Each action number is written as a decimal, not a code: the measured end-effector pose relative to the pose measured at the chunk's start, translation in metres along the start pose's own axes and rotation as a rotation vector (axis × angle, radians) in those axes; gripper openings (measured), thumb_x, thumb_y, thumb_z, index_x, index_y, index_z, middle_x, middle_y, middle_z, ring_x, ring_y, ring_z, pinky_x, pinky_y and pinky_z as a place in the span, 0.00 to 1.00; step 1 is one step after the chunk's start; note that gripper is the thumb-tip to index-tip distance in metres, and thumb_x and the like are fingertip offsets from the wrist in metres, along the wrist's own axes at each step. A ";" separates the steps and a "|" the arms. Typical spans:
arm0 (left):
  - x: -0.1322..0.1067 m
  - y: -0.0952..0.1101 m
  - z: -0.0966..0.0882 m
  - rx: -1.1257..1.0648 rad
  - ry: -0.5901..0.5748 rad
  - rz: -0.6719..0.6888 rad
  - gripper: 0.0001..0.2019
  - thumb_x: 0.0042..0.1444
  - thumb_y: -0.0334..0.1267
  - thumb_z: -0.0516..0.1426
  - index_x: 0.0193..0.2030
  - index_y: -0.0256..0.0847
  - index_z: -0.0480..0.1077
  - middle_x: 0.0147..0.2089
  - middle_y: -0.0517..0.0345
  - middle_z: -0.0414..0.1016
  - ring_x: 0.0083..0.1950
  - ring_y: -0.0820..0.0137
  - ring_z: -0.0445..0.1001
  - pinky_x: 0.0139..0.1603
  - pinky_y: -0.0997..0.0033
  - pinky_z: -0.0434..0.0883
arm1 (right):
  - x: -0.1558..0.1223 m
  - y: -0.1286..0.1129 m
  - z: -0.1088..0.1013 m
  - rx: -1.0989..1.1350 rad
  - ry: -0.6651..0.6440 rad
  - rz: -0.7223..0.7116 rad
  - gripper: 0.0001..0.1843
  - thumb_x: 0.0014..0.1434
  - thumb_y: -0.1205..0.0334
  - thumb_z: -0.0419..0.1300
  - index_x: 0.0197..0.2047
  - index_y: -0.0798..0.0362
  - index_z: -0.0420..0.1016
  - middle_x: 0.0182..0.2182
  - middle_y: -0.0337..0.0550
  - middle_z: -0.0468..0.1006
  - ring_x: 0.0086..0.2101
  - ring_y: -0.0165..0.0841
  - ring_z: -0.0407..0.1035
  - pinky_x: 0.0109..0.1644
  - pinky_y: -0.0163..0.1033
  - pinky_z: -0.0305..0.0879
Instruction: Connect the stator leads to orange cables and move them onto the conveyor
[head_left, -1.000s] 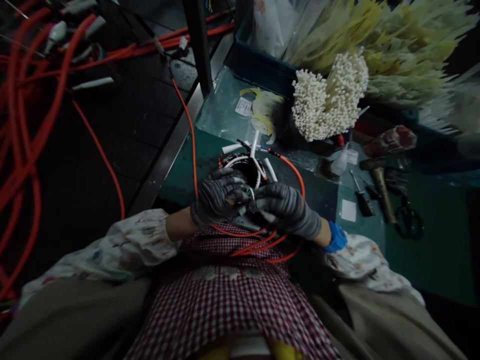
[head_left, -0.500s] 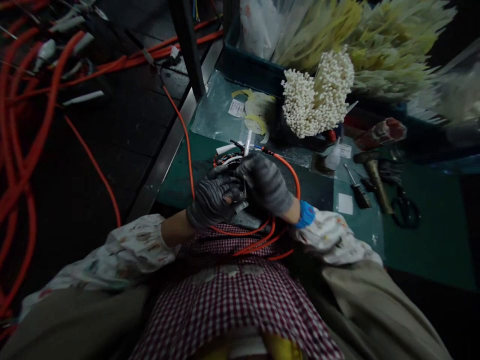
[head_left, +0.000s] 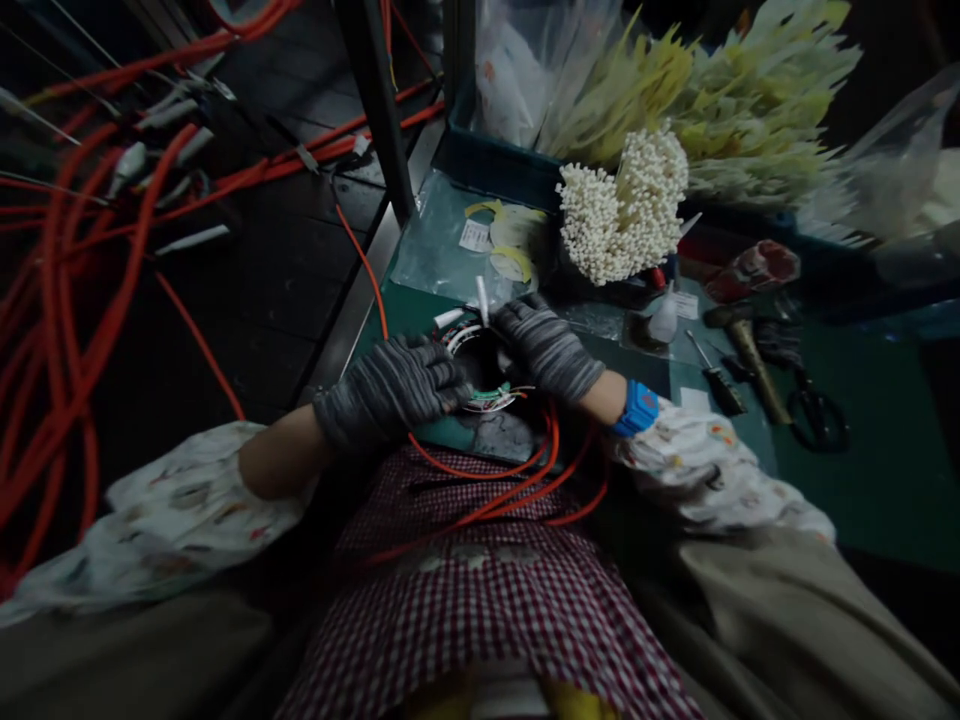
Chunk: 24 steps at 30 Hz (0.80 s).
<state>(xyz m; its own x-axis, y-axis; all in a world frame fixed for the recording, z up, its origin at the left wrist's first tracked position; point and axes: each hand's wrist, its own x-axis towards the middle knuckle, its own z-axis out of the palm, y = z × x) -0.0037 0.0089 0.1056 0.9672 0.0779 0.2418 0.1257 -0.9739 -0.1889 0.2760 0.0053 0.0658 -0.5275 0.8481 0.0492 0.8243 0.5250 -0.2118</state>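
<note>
A wired ring (head_left: 487,395) sits at the near edge of the counter (head_left: 862,490), a squeeze bottle (head_left: 664,322), screwdriver (head_left: 718,382), hammer (head_left: 750,355) and scissors (head_left: 814,420) lying to its right. Behind it, a bundle of plastic ties (head_left: 619,205) rests before a crate (head_left: 487,165) at the counter's far edge, while cables (head_left: 124,265) lie on the floor left of the counter.

The gloves (head_left: 390,392) are grey with darker stripes, the apron (head_left: 480,620) red-and-white gingham (a small check), the sleeve (head_left: 697,470) white with a scattered print, the wristband (head_left: 637,408) bright blue, and the cables (head_left: 82,330) at upper left orange.
</note>
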 end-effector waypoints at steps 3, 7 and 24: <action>-0.003 -0.009 -0.003 0.021 -0.004 0.031 0.19 0.80 0.27 0.49 0.55 0.42 0.83 0.51 0.54 0.91 0.53 0.59 0.87 0.57 0.55 0.81 | 0.026 0.011 -0.007 0.052 -0.051 -0.190 0.25 0.72 0.62 0.63 0.70 0.53 0.82 0.57 0.56 0.85 0.55 0.51 0.76 0.66 0.59 0.77; -0.019 -0.008 0.006 -0.037 -0.024 -0.007 0.19 0.76 0.26 0.55 0.62 0.46 0.82 0.58 0.56 0.91 0.59 0.60 0.86 0.69 0.54 0.77 | 0.043 0.020 -0.004 0.076 0.085 -0.237 0.27 0.67 0.50 0.73 0.66 0.49 0.87 0.66 0.57 0.81 0.60 0.58 0.73 0.68 0.69 0.72; -0.014 0.054 0.052 0.017 0.188 -0.597 0.07 0.76 0.47 0.62 0.50 0.49 0.80 0.51 0.59 0.90 0.59 0.57 0.86 0.70 0.43 0.81 | -0.045 0.069 -0.037 -0.119 0.602 0.509 0.11 0.70 0.55 0.68 0.50 0.50 0.87 0.64 0.59 0.81 0.66 0.62 0.68 0.73 0.79 0.60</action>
<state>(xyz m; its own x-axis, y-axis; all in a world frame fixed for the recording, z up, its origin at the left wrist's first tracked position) 0.0009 -0.0340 0.0425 0.6736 0.5675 0.4734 0.6375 -0.7703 0.0163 0.3644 0.0059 0.0846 0.0929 0.8609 0.5003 0.9686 0.0383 -0.2457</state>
